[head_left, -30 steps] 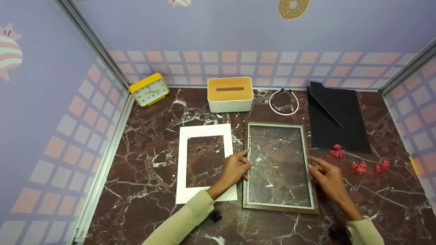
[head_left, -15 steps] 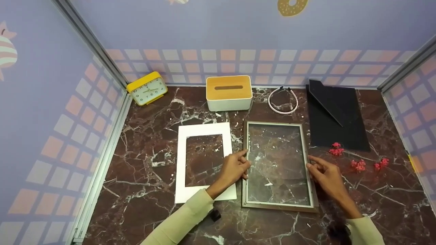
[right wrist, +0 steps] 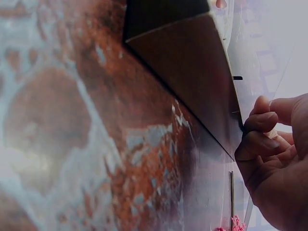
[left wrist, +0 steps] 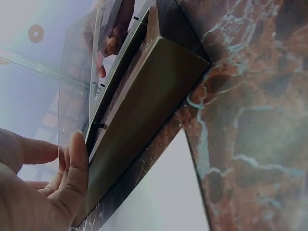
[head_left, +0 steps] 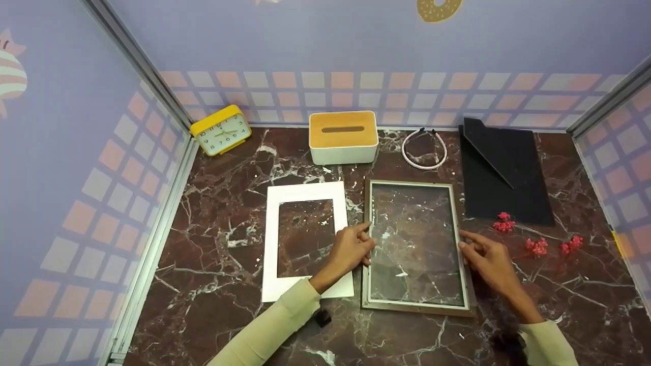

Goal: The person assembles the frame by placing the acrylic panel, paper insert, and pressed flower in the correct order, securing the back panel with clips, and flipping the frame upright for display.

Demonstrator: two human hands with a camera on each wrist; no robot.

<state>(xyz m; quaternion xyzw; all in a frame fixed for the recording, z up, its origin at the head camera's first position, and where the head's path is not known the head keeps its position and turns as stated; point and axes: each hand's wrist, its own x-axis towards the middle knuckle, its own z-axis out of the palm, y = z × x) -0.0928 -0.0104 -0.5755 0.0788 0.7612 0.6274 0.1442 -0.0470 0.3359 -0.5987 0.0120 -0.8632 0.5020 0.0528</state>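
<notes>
A picture frame [head_left: 365, 284] lies face down on the dark marbled table, its small black tabs showing along the inner edge in the left wrist view. Over its opening is a clear pane [left wrist: 74, 72], faint and tilted in that view. My left hand [head_left: 351, 249] pinches the pane's left edge between thumb and fingers. At the opposite edge my right hand [head_left: 488, 262] pinches the pane too, fingers curled close against the frame's outer side [right wrist: 192, 62]. Left of the frame, partly under my left forearm, lies a white picture mat [head_left: 272, 244].
A black backing board [head_left: 529, 198] with its folded stand lies at back right. Several red flower sprigs [head_left: 536, 247] are below it. Along the back wall are a yellow alarm clock [head_left: 223, 133], a tissue box [head_left: 343, 152] and a headband [head_left: 424, 166].
</notes>
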